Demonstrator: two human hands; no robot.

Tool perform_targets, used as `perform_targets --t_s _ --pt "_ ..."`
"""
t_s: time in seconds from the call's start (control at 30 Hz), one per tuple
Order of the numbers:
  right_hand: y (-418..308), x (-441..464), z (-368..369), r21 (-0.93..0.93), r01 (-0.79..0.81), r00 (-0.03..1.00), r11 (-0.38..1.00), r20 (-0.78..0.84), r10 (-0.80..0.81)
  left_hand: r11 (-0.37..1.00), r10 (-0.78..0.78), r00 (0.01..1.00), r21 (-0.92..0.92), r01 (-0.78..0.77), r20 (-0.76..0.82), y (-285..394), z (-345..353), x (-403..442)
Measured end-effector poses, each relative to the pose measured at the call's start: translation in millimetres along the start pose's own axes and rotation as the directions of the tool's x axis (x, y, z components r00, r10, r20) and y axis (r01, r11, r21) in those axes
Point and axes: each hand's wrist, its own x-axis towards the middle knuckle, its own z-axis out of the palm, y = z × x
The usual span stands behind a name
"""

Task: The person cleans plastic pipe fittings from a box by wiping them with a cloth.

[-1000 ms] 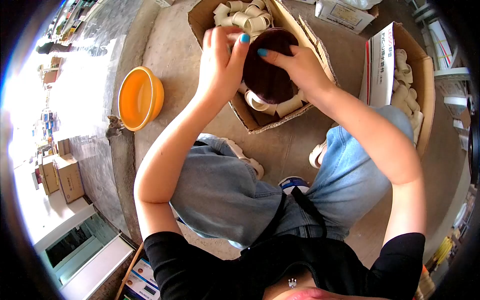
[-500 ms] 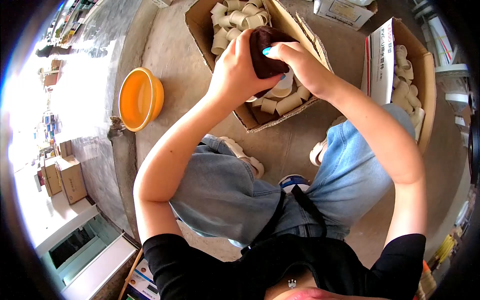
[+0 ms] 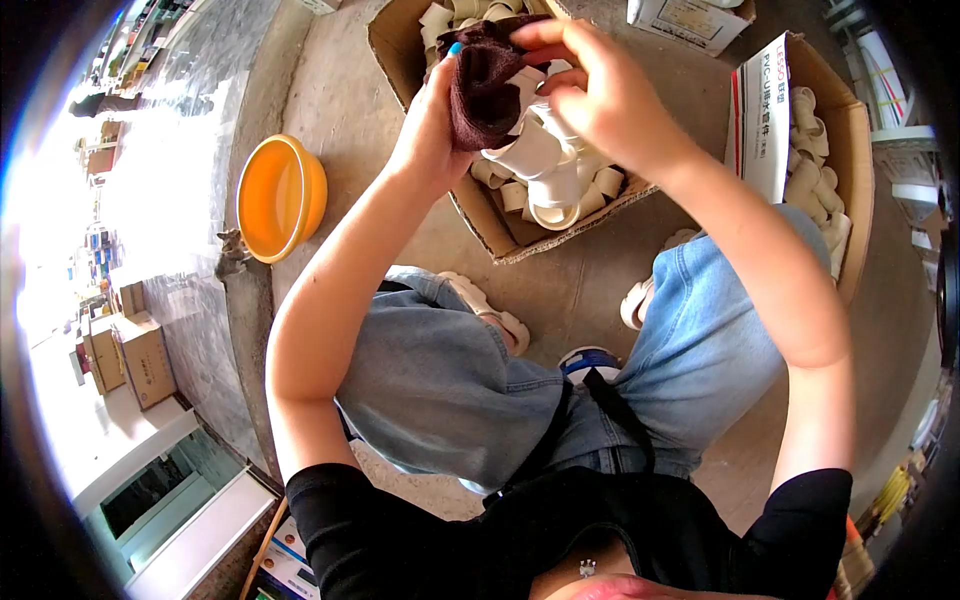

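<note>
My left hand (image 3: 428, 135) is closed on a bunched dark brown cloth (image 3: 485, 90), pressed against a white plastic pipe fitting (image 3: 550, 170). The fitting has branching, open round ends and is above the near part of an open cardboard box (image 3: 515, 248). My right hand (image 3: 620, 110) has its fingers bent around the fitting's upper part. Its index finger reaches to the cloth's edge. The cloth and right fingers hide part of the fitting. Beneath and behind it, several cream pipe fittings (image 3: 607, 182) lie in the box.
A yellow basin (image 3: 285, 200) stands on the floor at left. To the right is another cardboard box (image 3: 850, 180) of cream fittings, with a printed white flap (image 3: 760, 120). A smaller box (image 3: 690, 25) is at the back. My knees flank the near floor.
The cloth has shifted left with my left hand and uncovered more of the white fitting. My right hand has come off the cloth's middle and moved to the fitting's upper right.
</note>
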Motion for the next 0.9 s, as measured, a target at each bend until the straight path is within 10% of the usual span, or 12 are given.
perform_targets --t_s 0.13,0.33,0.5,0.57,0.7,0.9 --pt "-1 -18 12 -0.604 0.252 0.960 0.756 0.058 -0.274 0.999 0.008 0.999 -0.042 -0.009 -0.038 -1 4 1" --pt "-2 -22 25 -0.557 0.130 0.989 0.820 0.010 -0.151 0.991 -0.055 0.998 -0.123 0.050 -0.041 -6 -5 11" --pt "-6 -10 18 -0.481 0.238 0.963 0.844 0.001 -0.271 0.820 0.116 0.898 0.469 -0.328 0.424 4 -39 21" --pt "-6 -8 13 -0.438 0.288 0.951 0.851 0.031 -0.306 0.956 -0.081 0.851 -0.201 0.213 0.518 17 -35 14" --pt "-5 -4 4 -0.294 0.381 0.923 0.876 0.065 -0.380 0.934 -0.197 0.784 -0.131 0.333 0.588 20 -37 13" --pt "-1 -7 8 -0.001 0.280 0.960 0.960 0.024 -0.280 0.873 0.150 0.985 0.458 -0.170 0.082 18 -9 -18"
